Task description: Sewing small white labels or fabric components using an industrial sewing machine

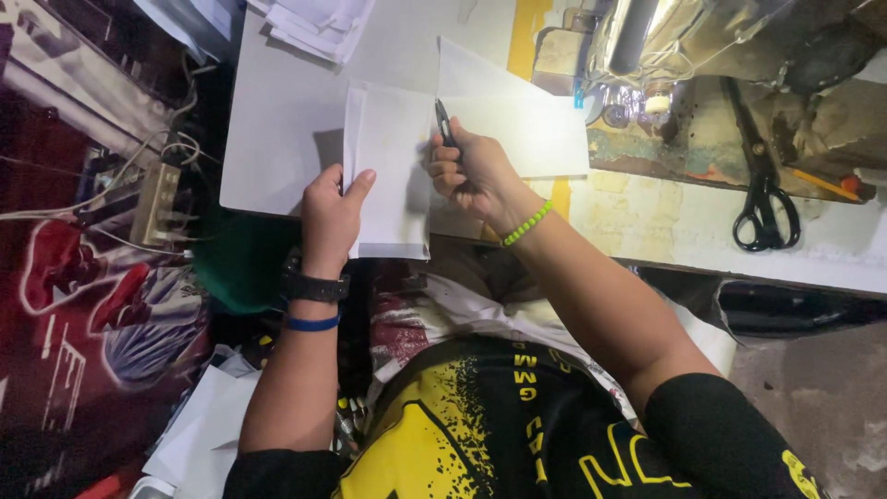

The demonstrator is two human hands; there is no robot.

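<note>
Seen from above, at the near edge of a worktable (647, 231).

Far left, off the table: power strip (155, 201) with tangled cables, hung beside the table's left edge, within reach of the bench.

Left hand (331, 217), fingers closed on the left margin of a small stack of white sheets (388, 176), thumb on top and the other fingers hidden beneath; stack thus pinned, with its near end hanging past the table's near edge. Black watch (314, 286) and blue band (311, 322) on that wrist.

Beneath the stack: a large white board (277, 129) covering the left part of the table, apparently as a smooth backing for paper. At the far edge, more loose white papers (319, 28), set aside out of the working area.

Right hand (471, 171), fingers clenched around a dark pen (445, 125), tip pointing away toward the far edge and resting at the right margin of the stack; grip consistent with marking or ruling along that margin. Green bead bracelet (528, 224) at the wrist. Second white sheet (517, 115) partly under that hand, overlapping a yellow strip (528, 28) on the table.

Right part of the table: sewing machine base (647, 46) at the far edge; black scissors (763, 185) lying flat, handles toward the near edge, well apart from both hands; orange pencil-like tool (827, 185) just beyond, toward the right edge.
</note>
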